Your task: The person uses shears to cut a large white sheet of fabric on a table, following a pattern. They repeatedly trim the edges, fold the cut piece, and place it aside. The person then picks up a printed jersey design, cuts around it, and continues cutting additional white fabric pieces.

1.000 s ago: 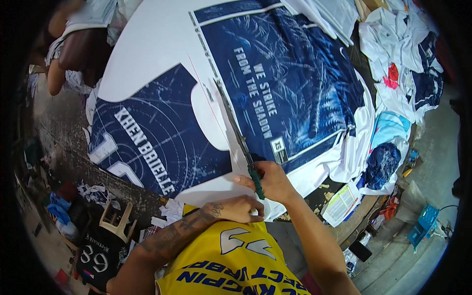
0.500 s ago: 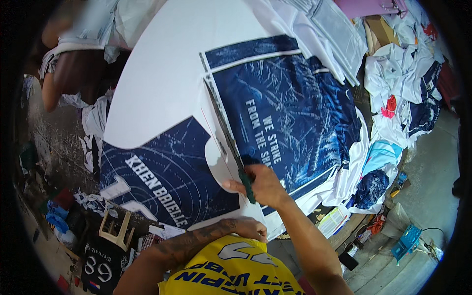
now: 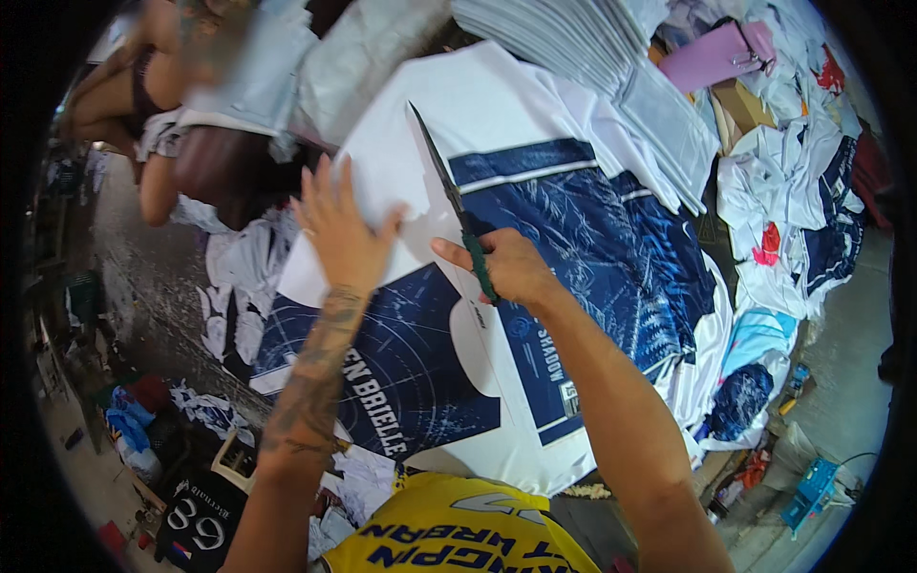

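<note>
A wide sheet of white fabric (image 3: 401, 91) lies before me, printed with navy jersey panels. My right hand (image 3: 511, 267) grips the dark green handles of long scissors (image 3: 444, 177). The blades point away from me along the white strip at the left edge of the navy shorts-like panel (image 3: 554, 220). My left hand (image 3: 346, 234) rests on the white fabric left of the scissors, palm down with fingers spread. Below it is a navy panel with circular lines and white lettering (image 3: 420, 353), partly hidden by my left forearm.
A stack of folded white cloth (image 3: 564, 48) lies at the far side, beside a pink tumbler (image 3: 716, 55) and a cardboard box (image 3: 740, 115). Piled garments (image 3: 774, 210) fill the right. Another person's leg (image 3: 160, 196) shows at far left. A teal device (image 3: 812, 487) stands lower right.
My left hand has moved from near my body out onto the white fabric and spread open. The scissors have moved farther away from me. More of the fabric's far edge shows.
</note>
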`<state>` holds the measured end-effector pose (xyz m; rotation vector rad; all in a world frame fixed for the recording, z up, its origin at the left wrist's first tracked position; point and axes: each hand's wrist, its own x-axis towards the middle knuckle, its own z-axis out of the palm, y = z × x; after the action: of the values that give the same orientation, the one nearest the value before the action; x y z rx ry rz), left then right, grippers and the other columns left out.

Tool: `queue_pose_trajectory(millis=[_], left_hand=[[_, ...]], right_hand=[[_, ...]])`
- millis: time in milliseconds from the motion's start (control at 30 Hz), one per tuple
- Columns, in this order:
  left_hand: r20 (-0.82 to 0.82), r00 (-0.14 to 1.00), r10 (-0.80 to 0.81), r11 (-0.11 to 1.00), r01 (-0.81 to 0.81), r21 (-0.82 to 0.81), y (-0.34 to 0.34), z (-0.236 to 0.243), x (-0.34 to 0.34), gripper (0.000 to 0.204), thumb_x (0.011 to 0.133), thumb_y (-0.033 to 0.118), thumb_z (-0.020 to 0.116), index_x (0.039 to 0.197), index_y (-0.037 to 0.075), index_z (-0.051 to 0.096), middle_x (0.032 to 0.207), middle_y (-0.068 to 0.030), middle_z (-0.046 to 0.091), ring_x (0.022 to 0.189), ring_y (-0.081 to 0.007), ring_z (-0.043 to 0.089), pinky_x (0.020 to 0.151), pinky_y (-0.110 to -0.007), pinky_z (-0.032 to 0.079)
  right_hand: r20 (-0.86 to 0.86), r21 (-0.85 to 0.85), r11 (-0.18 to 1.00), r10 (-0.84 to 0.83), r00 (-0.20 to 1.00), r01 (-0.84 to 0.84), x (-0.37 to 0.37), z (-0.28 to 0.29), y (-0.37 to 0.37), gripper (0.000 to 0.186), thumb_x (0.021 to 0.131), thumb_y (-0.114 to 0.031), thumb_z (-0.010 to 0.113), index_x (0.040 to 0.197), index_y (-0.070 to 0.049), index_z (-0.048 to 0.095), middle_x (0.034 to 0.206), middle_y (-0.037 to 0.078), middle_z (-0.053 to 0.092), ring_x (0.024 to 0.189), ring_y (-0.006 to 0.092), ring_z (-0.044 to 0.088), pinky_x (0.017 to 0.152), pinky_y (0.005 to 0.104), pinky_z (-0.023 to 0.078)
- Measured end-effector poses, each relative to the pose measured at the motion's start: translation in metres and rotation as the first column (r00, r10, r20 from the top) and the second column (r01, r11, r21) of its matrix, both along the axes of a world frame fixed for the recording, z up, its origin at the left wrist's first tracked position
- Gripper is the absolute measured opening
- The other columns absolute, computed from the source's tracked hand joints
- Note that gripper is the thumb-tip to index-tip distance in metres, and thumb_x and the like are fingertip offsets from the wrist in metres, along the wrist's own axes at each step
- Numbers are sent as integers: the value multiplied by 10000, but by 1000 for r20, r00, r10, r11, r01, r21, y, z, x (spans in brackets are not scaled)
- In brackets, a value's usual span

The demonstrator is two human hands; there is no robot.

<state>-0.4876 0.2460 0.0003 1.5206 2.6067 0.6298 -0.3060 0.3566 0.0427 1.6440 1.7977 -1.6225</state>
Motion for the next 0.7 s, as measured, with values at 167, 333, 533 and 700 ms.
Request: queue_pose_trajectory(millis=[167, 333, 533, 700], left_hand=[[-37, 900, -435, 877, 415, -241, -157, -58, 90, 685, 1024, 381, 659, 1600, 44, 501, 1746, -259, 316, 1645, -457, 216, 1311, -678, 122], [442, 829, -343, 897, 429, -110, -238, -41, 115, 479, 1031, 215, 662, 1443, -23, 609, 1424, -282, 642, 1376, -444, 578, 1239, -563, 355], [-7, 960, -282, 949, 277, -153, 1, -3, 157, 711, 1029, 527, 665, 1630, 189, 494, 1273, -245, 751, 1144, -481, 726, 960, -571, 575], [63, 441, -895, 431, 894, -123, -171, -30, 313, 420, 1006, 448, 658, 1112, 53, 756, 949, -169, 778, 889, -379, 743, 973, -588, 515]], right_hand=[[-301, -5, 1000, 23, 953, -26, 20, -7, -16, 624, 918, -611, 818, 834, 5, 767, 677, 68, 671, 611, 191, 619, 593, 385, 483], [-189, 287, 900, -282, 941, 328, 212, 34, -180, 597, 867, -557, 877, 817, 20, 729, 680, 198, 654, 637, 289, 648, 648, 441, 506], [255, 708, 523, -816, 519, 475, 478, 66, -386, 429, 914, -383, 835, 1011, 5, 679, 934, 245, 733, 874, 462, 696, 785, 520, 535], [447, 717, 607, -777, 443, 341, 620, 12, -463, 392, 928, -302, 779, 1158, -15, 644, 1149, 251, 718, 1113, 479, 684, 942, 559, 540]])
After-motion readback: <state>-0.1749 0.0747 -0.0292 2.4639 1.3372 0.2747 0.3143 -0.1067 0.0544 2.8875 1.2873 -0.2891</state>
